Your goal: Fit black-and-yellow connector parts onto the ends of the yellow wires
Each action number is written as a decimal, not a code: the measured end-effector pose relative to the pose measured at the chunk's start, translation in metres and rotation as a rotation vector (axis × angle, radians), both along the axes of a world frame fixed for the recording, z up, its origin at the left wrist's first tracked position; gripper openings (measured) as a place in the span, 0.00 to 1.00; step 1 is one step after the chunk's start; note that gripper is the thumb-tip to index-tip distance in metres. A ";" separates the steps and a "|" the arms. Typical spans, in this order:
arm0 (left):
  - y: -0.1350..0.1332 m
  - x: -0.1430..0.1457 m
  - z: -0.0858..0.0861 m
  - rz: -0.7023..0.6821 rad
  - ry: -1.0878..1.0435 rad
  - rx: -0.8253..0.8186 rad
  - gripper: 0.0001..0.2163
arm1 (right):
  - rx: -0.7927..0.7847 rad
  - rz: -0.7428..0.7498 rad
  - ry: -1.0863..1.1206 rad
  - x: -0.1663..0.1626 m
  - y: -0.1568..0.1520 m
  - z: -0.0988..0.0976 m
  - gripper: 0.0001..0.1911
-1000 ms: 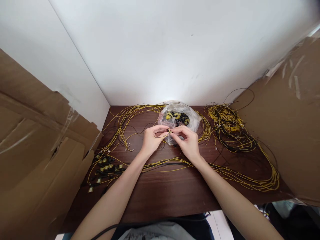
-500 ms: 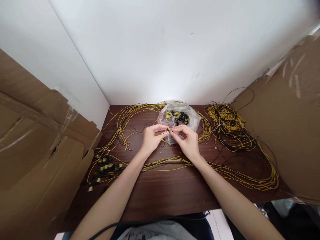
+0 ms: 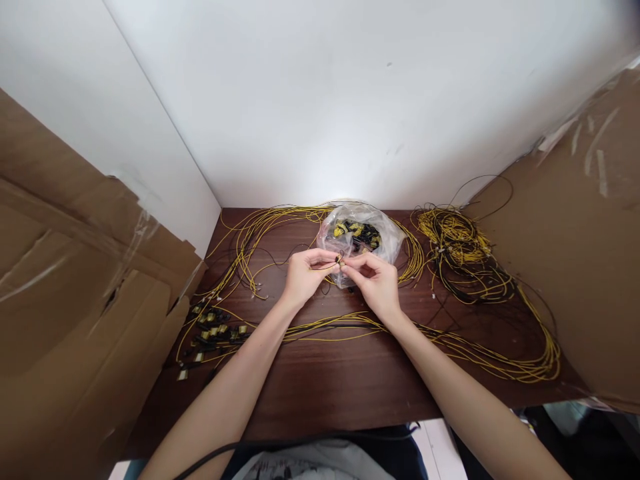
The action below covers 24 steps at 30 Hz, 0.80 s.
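Observation:
My left hand (image 3: 306,275) pinches a thin yellow and black wire (image 3: 320,269) close to its end. Fingertip to fingertip with it, my right hand (image 3: 376,280) is closed on a small yellowish connector (image 3: 342,262). The wire end meets the connector between the fingers, and whether it sits inside cannot be made out. Just behind both hands lies an open clear plastic bag (image 3: 390,243) with several black and yellow connectors (image 3: 367,235) in it.
A long bundle of yellow and black wires (image 3: 320,328) runs beneath my forearms, with several black and yellow connectors (image 3: 213,330) at its left end. Tangled wire coils (image 3: 453,237) lie back right. Cardboard panels (image 3: 65,280) and a white wall (image 3: 320,100) enclose the brown table (image 3: 340,393).
Both hands stay nearly in place, fingertips together at the wire end and connector. The whole view has shifted very slightly.

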<state>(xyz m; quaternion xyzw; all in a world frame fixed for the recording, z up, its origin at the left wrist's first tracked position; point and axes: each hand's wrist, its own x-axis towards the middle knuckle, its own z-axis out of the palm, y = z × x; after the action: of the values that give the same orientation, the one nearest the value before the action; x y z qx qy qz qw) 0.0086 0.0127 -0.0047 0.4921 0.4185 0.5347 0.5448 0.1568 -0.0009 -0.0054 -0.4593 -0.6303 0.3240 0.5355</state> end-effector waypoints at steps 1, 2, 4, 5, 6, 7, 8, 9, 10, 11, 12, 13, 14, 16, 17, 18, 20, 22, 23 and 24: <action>0.000 0.000 0.000 -0.001 -0.001 -0.001 0.11 | -0.024 0.004 0.022 0.000 0.000 -0.001 0.04; 0.000 0.000 0.000 -0.002 -0.003 -0.003 0.11 | -0.044 0.007 0.042 0.000 0.000 -0.002 0.05; 0.000 0.000 0.000 -0.003 -0.005 -0.004 0.11 | -0.070 0.014 0.063 0.000 0.000 -0.003 0.06; -0.001 0.000 0.001 -0.005 -0.005 -0.005 0.11 | -0.074 0.015 0.064 0.000 0.000 -0.004 0.06; -0.001 0.000 0.001 -0.007 -0.005 -0.005 0.11 | -0.072 0.013 0.059 0.000 0.000 -0.004 0.06; -0.001 0.000 0.001 -0.009 -0.004 -0.003 0.11 | -0.064 0.012 0.050 0.000 0.000 -0.003 0.06; -0.001 0.000 0.002 -0.008 -0.003 0.000 0.11 | -0.054 0.010 0.042 0.000 0.000 -0.003 0.06; 0.000 0.000 0.002 -0.006 0.000 0.004 0.11 | -0.042 0.012 0.032 0.000 0.000 -0.002 0.06; 0.000 0.000 0.002 -0.005 0.003 0.009 0.11 | -0.031 0.016 0.022 0.000 0.001 -0.001 0.06; 0.000 0.000 0.002 -0.002 0.006 0.015 0.10 | -0.021 0.025 0.013 0.000 0.001 0.001 0.05; 0.000 0.000 0.002 -0.002 0.006 0.019 0.10 | -0.011 0.038 0.006 0.001 0.001 0.002 0.05; 0.001 0.000 0.002 -0.003 0.002 0.023 0.10 | -0.002 0.055 0.001 0.001 0.002 0.003 0.05; 0.001 0.000 0.001 -0.007 -0.006 0.025 0.10 | 0.004 0.071 -0.001 0.002 0.002 0.004 0.04; 0.002 0.000 0.000 -0.013 -0.028 0.029 0.11 | 0.010 0.097 0.001 0.003 0.003 0.005 0.05; 0.002 0.000 -0.001 -0.016 -0.037 0.029 0.11 | 0.008 0.103 0.001 0.004 0.003 0.006 0.05; 0.002 0.000 -0.001 -0.018 -0.042 0.029 0.11 | 0.002 0.105 -0.001 0.004 0.003 0.006 0.05; 0.003 -0.001 -0.001 -0.019 -0.041 0.025 0.11 | -0.016 0.099 -0.001 0.004 0.003 0.006 0.05; 0.003 0.000 -0.001 -0.016 -0.032 0.022 0.11 | -0.040 0.090 0.020 0.004 0.003 0.005 0.06; 0.003 0.000 -0.001 -0.013 -0.027 0.021 0.11 | -0.048 0.085 0.032 0.004 0.003 0.005 0.07; 0.003 0.000 0.000 -0.012 -0.024 0.022 0.11 | -0.051 0.078 0.037 0.004 0.003 0.005 0.07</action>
<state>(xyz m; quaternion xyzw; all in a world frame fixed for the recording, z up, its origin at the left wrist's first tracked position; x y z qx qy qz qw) 0.0084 0.0153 -0.0052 0.4942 0.4030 0.5419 0.5475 0.1609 0.0022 -0.0006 -0.4417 -0.6292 0.3690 0.5224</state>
